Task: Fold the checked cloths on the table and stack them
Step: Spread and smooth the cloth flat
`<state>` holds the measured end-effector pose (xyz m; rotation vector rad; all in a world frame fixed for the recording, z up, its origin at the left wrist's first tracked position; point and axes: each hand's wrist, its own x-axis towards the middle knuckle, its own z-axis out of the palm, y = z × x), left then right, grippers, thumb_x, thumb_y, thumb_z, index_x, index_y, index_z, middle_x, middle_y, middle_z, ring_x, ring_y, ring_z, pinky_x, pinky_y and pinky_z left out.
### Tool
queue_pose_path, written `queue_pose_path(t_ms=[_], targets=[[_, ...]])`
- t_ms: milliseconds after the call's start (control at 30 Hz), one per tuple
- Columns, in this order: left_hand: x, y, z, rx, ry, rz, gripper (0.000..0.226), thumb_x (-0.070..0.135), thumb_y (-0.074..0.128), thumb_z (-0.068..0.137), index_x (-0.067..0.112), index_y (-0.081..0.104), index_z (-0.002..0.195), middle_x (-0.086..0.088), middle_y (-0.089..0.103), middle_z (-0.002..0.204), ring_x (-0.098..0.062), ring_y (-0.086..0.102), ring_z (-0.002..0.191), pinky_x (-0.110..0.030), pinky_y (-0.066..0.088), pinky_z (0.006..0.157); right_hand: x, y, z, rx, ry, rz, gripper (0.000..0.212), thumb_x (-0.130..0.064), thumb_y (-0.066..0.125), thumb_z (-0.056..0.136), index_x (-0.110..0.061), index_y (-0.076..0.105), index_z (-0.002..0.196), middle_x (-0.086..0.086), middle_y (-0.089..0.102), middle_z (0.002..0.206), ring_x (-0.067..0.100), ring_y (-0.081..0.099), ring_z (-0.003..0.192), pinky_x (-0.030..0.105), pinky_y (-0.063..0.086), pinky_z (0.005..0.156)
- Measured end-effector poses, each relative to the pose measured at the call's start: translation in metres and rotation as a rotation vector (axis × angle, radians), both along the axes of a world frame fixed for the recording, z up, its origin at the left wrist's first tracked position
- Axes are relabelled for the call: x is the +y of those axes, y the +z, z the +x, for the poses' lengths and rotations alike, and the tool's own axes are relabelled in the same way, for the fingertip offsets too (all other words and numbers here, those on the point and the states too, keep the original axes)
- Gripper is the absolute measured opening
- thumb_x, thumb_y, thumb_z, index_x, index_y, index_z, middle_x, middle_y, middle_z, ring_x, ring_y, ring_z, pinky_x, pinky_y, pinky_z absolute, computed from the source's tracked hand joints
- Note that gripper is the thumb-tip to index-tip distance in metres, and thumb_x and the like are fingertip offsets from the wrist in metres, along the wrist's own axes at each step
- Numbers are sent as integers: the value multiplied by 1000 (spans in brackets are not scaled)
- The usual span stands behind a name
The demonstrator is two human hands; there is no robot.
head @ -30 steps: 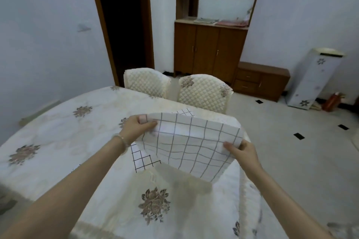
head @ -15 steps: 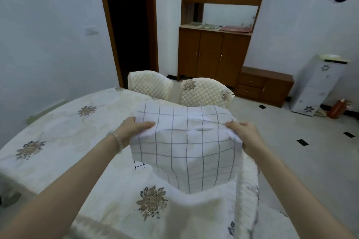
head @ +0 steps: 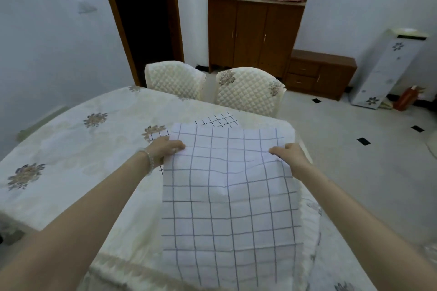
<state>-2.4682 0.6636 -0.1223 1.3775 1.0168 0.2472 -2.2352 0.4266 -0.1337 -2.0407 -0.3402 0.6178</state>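
My left hand (head: pixel 165 148) and right hand (head: pixel 289 154) each pinch a side edge of the checked cloth (head: pixel 227 196), fingers curled on it. Cloth lies spread at the table's (head: pixel 71 148) near right corner, its lower part toward the near edge. A 2nd checked cloth (head: pixel 220 120) peeks out under its far edge. Two quilted chairs (head: pixel 248 92) stand w/ backs at the far edge. Left of my arm the tablecloth shows only printed flowers.
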Motion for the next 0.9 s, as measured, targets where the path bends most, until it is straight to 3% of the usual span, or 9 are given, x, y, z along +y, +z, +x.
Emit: queue_pose_path(t_ms=[67, 133, 167, 267, 333, 500, 633, 800, 900], targets=[[10, -18, 9, 45, 14, -27, 14, 3, 67, 75, 1, 59, 86, -16, 63, 86, -27, 63, 75, -29, 56, 64, 8, -23, 6, 11, -30, -48, 43, -9, 69, 83, -13, 34, 58, 2, 24, 56, 18, 30, 54, 28, 25, 58], [23, -41, 20, 105, -1, -22, 12, -3, 58, 83, 7, 55, 78, -9, 55, 76, -19, 56, 64, -19, 49, 47, 16, -49, 12, 26, -49, -96, 47, -8, 68, 83, -15, 31, 55, 1, 23, 54, 17, 27, 51, 29, 21, 55], [31, -55, 27, 126, -2, -5, 11, -5, 58, 83, 6, 57, 87, -10, 56, 81, -19, 55, 65, -19, 49, 48, 19, -62, 15, 26, -56, -121, 48, -8, 67, 83, -15, 30, 55, 2, 24, 54, 17, 27, 50, 30, 21, 55], [50, -96, 44, 170, -28, 75, 48, 2, 70, 76, 4, 53, 121, -15, 59, 105, -26, 59, 80, -31, 50, 73, 29, -96, 21, 23, -79, -192, 44, -8, 64, 85, -15, 35, 53, 2, 33, 53, 16, 33, 50, 28, 23, 52], [55, -120, 53, 239, -72, 127, 50, 6, 72, 77, 6, 51, 122, -11, 58, 105, -24, 57, 87, -29, 45, 78, 35, -119, 25, 18, -86, -244, 43, -7, 61, 85, -16, 37, 51, 1, 35, 51, 16, 35, 49, 28, 24, 50], [61, -174, 70, 301, -91, 239, 42, 10, 68, 83, 11, 52, 121, -16, 57, 115, -24, 53, 90, -26, 40, 75, 46, -161, 24, -18, -116, -256, 42, -5, 57, 87, -16, 30, 57, 0, 32, 54, 15, 30, 51, 29, 20, 48], [62, -205, 76, 289, -86, 332, 37, 9, 66, 84, 11, 52, 117, -12, 55, 101, -17, 52, 73, -22, 42, 61, 50, -190, 24, -85, -131, -215, 43, -6, 56, 90, -18, 25, 63, -1, 27, 62, 12, 24, 54, 20, 17, 46], [60, -227, 80, 250, -100, 417, 39, 7, 64, 85, 11, 48, 121, -7, 50, 99, -21, 50, 84, -27, 42, 76, 51, -214, 27, -151, -172, -170, 35, -7, 57, 89, -15, 29, 70, -1, 28, 63, 15, 26, 57, 21, 19, 47], [56, -232, 78, 263, -132, 563, 47, 7, 65, 84, 10, 46, 127, -8, 49, 106, -22, 50, 96, -29, 42, 85, 51, -215, 25, -199, -143, -246, 14, -15, 58, 90, -9, 45, 88, 4, 44, 72, 20, 42, 68, 29, 32, 55]])
